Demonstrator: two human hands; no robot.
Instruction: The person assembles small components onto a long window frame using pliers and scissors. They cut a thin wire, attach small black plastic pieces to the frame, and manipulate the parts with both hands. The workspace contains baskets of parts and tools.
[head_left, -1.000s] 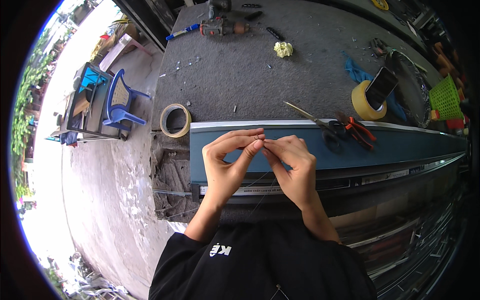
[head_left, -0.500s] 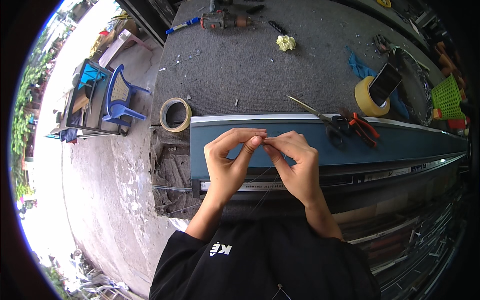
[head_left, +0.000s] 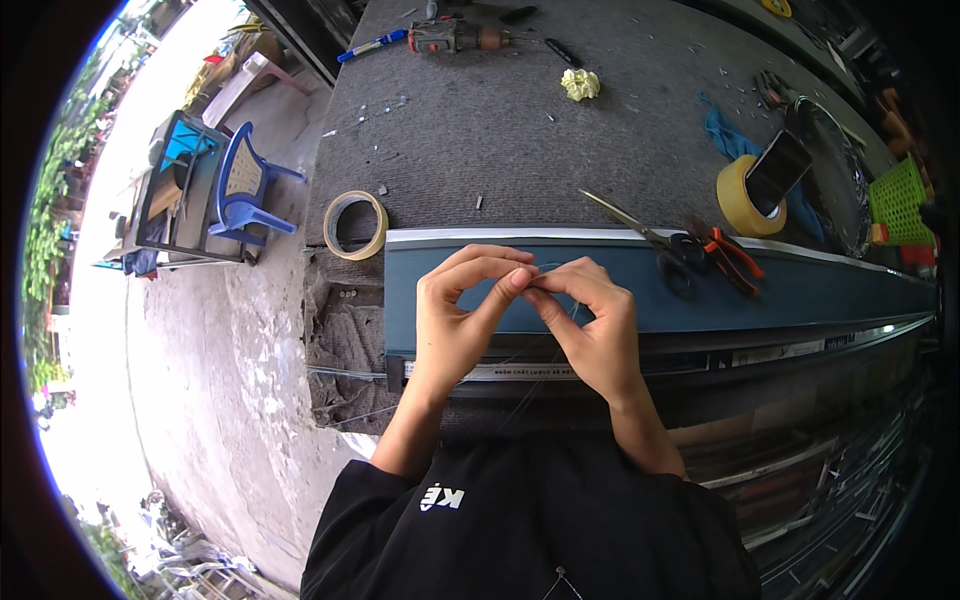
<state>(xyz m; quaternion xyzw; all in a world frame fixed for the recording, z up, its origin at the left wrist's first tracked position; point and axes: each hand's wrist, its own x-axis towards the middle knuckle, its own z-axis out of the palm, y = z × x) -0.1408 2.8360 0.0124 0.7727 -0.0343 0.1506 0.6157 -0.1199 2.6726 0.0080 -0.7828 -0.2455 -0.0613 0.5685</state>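
Over the blue-grey metal profile (head_left: 850, 292), my left hand (head_left: 460, 315) and my right hand (head_left: 597, 330) meet at the fingertips. Each pinches thumb against forefinger on a thin cord (head_left: 551, 266), its ends mostly covered by the fingers. Fine strands hang from the pinch toward my shirt, and a small curve of cord shows by the right fingers. To the right of that hand, scissors (head_left: 660, 243) with dark handles lie across the profile's far edge, beside orange-handled pliers (head_left: 735, 262).
A tape roll (head_left: 381, 228) lies by the profile's left end. At right, a phone (head_left: 780, 172) leans in a yellow tape roll (head_left: 738, 200), near a green basket (head_left: 898, 203). Farther back are a drill (head_left: 455, 38), a blue pen (head_left: 373, 46) and a crumpled yellow scrunchie-like piece (head_left: 580, 84).
Both hands stay pinched together, with the fingertips shifted slightly. A small curve of cord now shows beside the right fingers. The whole view has moved a little.
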